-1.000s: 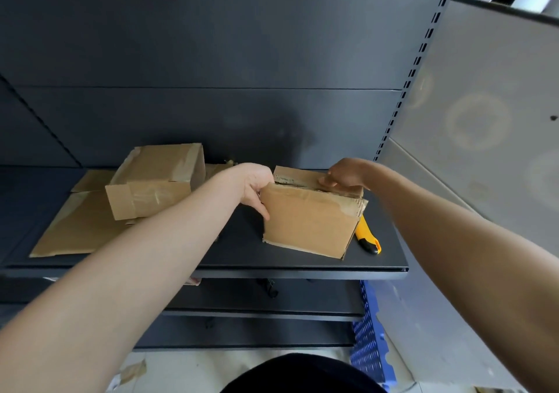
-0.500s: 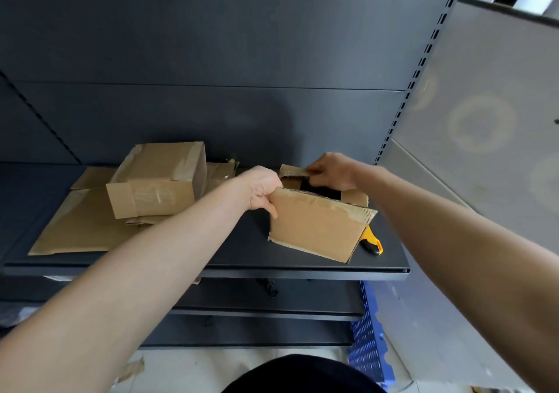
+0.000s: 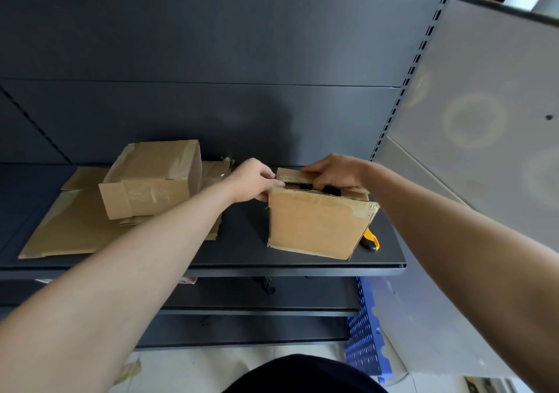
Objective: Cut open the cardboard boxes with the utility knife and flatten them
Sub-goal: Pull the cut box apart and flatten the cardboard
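A small cardboard box (image 3: 314,226) stands on the dark shelf (image 3: 242,259), its top slit open along the middle. My left hand (image 3: 252,180) grips the near flap at the box's left top corner. My right hand (image 3: 334,173) grips the far flap, fingers curled into the gap. A yellow and black utility knife (image 3: 370,241) lies on the shelf just right of the box, mostly hidden behind it. A second taped box (image 3: 151,177) sits on flattened cardboard (image 3: 72,226) at the left.
A grey side panel (image 3: 484,120) with a slotted upright closes the shelf on the right. Lower shelves run below, and a blue perforated crate (image 3: 364,341) stands on the floor at the lower right. The dark back wall is close behind the boxes.
The top flaps have parted, showing a dark gap. My left hand moved from the box's left side up to the top corner. The box shifted slightly right, covering more of the knife.
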